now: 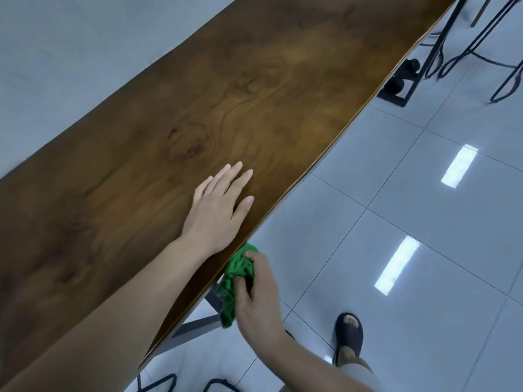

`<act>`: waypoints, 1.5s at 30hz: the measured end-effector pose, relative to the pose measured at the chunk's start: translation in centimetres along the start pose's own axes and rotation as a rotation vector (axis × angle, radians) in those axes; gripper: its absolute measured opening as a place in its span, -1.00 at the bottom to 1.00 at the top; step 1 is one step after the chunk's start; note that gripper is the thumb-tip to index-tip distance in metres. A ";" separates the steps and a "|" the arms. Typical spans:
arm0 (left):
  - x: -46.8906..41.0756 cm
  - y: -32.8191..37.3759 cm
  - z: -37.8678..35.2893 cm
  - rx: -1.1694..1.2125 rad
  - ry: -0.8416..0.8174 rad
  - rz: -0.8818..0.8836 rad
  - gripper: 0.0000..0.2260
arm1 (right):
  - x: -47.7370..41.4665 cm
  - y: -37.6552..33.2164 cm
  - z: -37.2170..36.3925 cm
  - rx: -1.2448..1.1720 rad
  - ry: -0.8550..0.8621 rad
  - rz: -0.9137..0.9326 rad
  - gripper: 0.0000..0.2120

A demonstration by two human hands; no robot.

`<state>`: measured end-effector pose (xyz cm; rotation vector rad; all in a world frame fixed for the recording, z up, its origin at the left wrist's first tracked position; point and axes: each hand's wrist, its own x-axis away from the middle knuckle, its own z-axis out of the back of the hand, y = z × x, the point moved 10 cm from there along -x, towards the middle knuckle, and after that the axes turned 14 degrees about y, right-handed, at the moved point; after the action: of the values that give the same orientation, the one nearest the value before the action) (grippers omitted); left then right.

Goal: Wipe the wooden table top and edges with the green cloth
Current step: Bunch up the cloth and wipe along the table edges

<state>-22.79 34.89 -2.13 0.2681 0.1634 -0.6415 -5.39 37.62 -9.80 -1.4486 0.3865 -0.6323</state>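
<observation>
Edge wipe, near side of wooden bench (198, 114).
Right hand (256, 295) grip bunched around green cloth (236, 274), pressed to bench edge; left hand (219, 206) flat, fingers spread, likely bracing.

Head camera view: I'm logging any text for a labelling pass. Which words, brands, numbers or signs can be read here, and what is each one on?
None: no readable text shows anywhere.
The wooden table has only grain.
The green cloth in the right hand, the left hand, the floor tiles and the sandal show no print.
</observation>
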 end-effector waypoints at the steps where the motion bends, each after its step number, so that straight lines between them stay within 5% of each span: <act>1: 0.0 0.0 0.0 -0.005 0.009 0.002 -0.49 | -0.2 -0.1 0.0 0.005 -0.025 0.003 -0.62; 4: 0.1 -0.1 0.0 -0.013 0.022 0.011 -0.49 | -2.8 -1.4 1.3 -0.004 -0.067 0.041 -0.58; 7: 0.1 0.0 0.0 -0.010 0.026 0.013 -0.48 | -8.5 -3.3 5.1 0.040 0.093 0.054 -0.51; 13: 0.0 0.2 0.1 -0.042 0.053 0.022 -0.45 | -21.5 -6.3 14.0 0.174 0.413 0.075 -0.73; 17: 0.0 0.2 0.1 -0.045 0.059 0.022 -0.46 | -23.6 -6.6 14.8 0.158 0.482 0.058 -0.79; 21: 0.0 0.2 0.2 -0.046 0.059 0.019 -0.48 | -17.9 -4.8 11.2 0.111 0.445 0.050 -0.66; 24: 0.0 0.2 0.2 -0.036 0.058 0.010 -0.51 | -11.0 -3.2 6.2 0.092 0.260 0.113 -0.48; 33: 0.1 0.2 0.4 -0.029 0.074 0.028 -0.53 | 0.4 -1.3 -0.6 0.090 -0.251 0.233 -0.53; 45: 0.2 0.3 0.7 0.016 0.054 0.045 -0.53 | -18.0 -3.3 11.1 0.233 0.222 0.114 -0.65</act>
<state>-22.41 34.80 -1.45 0.3036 0.2032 -0.5912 -13.28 57.41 -7.69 -1.1308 0.5463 -0.7228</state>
